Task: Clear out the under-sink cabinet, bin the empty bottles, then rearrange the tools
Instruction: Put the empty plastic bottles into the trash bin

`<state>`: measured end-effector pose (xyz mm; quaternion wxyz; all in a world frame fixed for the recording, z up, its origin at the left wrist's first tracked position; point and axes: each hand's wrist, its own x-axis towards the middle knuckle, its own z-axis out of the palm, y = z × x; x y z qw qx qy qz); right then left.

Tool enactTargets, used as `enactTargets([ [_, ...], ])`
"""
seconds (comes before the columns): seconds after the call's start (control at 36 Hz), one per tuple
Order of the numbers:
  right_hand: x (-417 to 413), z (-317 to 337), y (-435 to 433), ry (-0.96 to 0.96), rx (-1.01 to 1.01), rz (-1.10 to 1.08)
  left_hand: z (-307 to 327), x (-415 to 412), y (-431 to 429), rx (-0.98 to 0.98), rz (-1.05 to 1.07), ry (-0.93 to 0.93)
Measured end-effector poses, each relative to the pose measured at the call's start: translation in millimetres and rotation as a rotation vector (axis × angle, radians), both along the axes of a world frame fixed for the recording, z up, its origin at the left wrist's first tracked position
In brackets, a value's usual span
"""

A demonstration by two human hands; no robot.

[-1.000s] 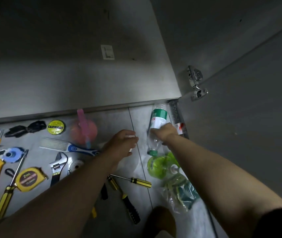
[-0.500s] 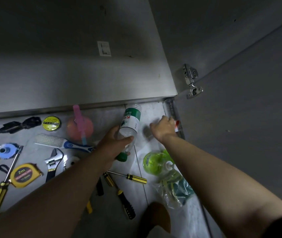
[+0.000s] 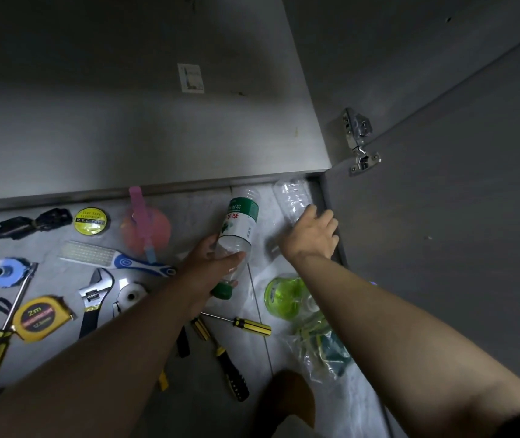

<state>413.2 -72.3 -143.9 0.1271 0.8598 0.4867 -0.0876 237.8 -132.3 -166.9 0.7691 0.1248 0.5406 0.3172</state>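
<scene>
On the floor (image 3: pixel 189 393) before the open cabinet, tools are laid out to the left and bottles are gathered to the right. A green-labelled bottle (image 3: pixel 239 224) is gripped by the left hand (image 3: pixel 217 263), whose fingers (image 3: pixel 235 257) are wrapped round its clear part near the green cap. A clear bottle (image 3: pixel 293 197) lies in the floor's far right corner, where the cabinet base meets the open door (image 3: pixel 457 263). The right hand (image 3: pixel 312 237) is laid on its near end, fingers bent down over it; whether the grip has closed cannot be told.

Several slips seem possible from here. The clear bottle looks thin and smooth, so it could be crushed, squirted out of a loose hold, or rolled along the cabinet base. The labelled bottle is held by one end only and could be tipped out if attention is given to the other hand. The lime-green container (image 3: pixel 282 297) and the plastic bag (image 3: pixel 321 349) lie under the right forearm and could be knocked when that arm is drawn back. The screwdrivers (image 3: pixel 252 325) beside the left forearm could be scattered likewise.
</scene>
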Motion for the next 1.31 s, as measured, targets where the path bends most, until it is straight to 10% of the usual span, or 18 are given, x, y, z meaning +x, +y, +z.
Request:
enactTargets([
  [0.5, 8.4, 14.7, 14.7, 0.155, -0.266, -0.070, 7.3, 2.7, -3.0, -0.062, -0.021, 0.048],
  [0.78, 11.3, 151.1, 1.6, 0.390, -0.431, -0.008, 92.7, 15.8, -16.1, -0.082, -0.210, 0.014],
  [1.31, 61.7, 414.0, -245.0, 0.157, -0.095, 0.104, 323.4, 30.0, -95.8, 0.540, -0.907, 0.568],
])
